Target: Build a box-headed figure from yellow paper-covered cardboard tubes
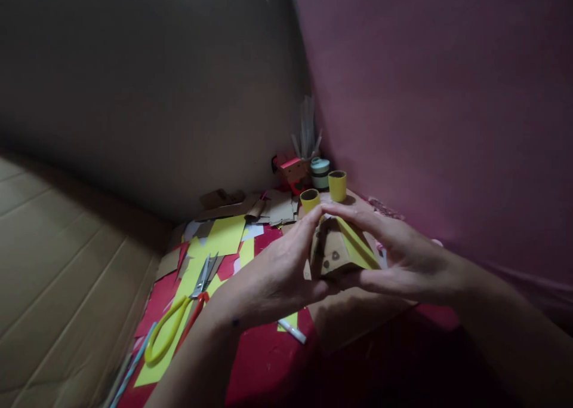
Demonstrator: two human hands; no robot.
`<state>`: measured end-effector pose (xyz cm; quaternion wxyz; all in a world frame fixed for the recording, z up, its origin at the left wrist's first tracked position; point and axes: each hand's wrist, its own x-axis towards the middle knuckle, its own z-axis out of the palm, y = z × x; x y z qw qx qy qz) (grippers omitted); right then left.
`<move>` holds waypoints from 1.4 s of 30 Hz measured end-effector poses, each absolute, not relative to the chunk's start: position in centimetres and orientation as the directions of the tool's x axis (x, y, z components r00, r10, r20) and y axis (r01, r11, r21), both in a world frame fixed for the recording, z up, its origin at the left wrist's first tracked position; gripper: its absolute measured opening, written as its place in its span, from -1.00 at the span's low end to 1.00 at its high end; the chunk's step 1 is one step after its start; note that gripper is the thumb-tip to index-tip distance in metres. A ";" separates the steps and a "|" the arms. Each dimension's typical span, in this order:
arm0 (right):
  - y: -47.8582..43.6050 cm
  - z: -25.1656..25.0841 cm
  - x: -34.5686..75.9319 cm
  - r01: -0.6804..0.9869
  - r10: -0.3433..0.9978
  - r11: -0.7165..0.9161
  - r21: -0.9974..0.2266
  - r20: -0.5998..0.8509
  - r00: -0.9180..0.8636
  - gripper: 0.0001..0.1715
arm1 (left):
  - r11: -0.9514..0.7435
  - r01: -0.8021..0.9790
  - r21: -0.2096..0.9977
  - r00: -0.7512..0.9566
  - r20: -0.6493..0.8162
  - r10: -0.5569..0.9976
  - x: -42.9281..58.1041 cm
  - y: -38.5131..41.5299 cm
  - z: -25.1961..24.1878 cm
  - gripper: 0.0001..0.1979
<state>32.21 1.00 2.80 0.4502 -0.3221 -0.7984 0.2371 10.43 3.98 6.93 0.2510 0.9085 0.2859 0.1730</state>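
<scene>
Dim light falls on a corner where a grey wall (156,97) meets a pink wall (425,97), with a flat, creased cardboard sheet (54,264) spread to the left.

From the head view, the left hand (273,279) and the right hand (394,258) close on a small cardboard model (333,255) from either side. The thumbs are beneath and the fingertips meet over its peak, so it is pinched between both palms, raised just above the work surface near the pink wall. The model is brown and matte, with small dark holes in its near face and a sloping yellow panel (356,247) on its right side.

Just behind the fingers stand two short yellow tubes (309,200), upright and open at the top, beside a pale teal roll (319,172). Clear sticks (307,127) rise in the corner, and cardboard scraps (280,208) lie near them.

Left of the hands, scissors (179,318) with a looped yellow handle lie on overlapping yellow paper (224,236) and red paper (264,360). A thin white stick (292,331) rests under the left wrist, partly hidden by it.
</scene>
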 end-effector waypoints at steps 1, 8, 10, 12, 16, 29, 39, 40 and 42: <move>0.8 2.3 32.4 0.244 0.764 0.632 -0.735 0.538 -0.356 -0.09 | -0.701 0.429 0.569 0.774 0.169 0.611 10.6 3.9 6.9 -0.09; 0.0 0.7 35.6 -0.483 0.973 0.229 -0.845 0.201 0.109 -0.64 | -0.681 0.503 0.532 0.758 0.107 0.644 11.1 4.7 6.0 -0.41; 0.1 0.4 36.2 -0.610 0.987 0.155 -0.777 0.099 0.126 -0.67 | -0.689 0.521 0.504 0.784 0.036 0.619 11.8 4.7 5.1 -0.52; 0.3 -0.2 36.7 -0.690 0.997 0.069 -0.721 0.018 0.081 -0.66 | -0.687 0.543 0.482 0.793 -0.025 0.609 12.7 4.5 4.2 -0.56; 0.7 -1.8 37.2 -0.743 1.000 -0.022 -0.669 -0.031 -0.001 -0.63 | -0.703 0.549 0.453 0.806 -0.065 0.588 14.4 3.7 2.9 -0.61; -0.6 -3.4 39.2 -0.250 0.880 0.347 -0.904 0.222 0.419 -0.57 | -0.371 0.472 0.800 0.620 -0.002 0.785 17.2 4.3 -1.0 -0.66; 0.2 -4.5 38.8 -0.175 0.857 0.327 -0.929 0.214 0.468 -0.57 | 0.483 -0.227 0.846 0.543 -0.302 0.784 22.0 4.2 -4.7 -0.71; 0.2 -4.4 38.7 -0.200 0.854 0.332 -0.922 0.203 0.479 -0.58 | 0.498 -0.278 0.822 0.539 -0.296 0.789 22.5 3.9 -4.8 -0.68; 0.1 -4.2 38.5 -0.246 0.860 0.327 -0.912 0.179 0.478 -0.59 | 0.517 -0.364 0.775 0.531 -0.284 0.799 23.1 3.6 -5.1 -0.62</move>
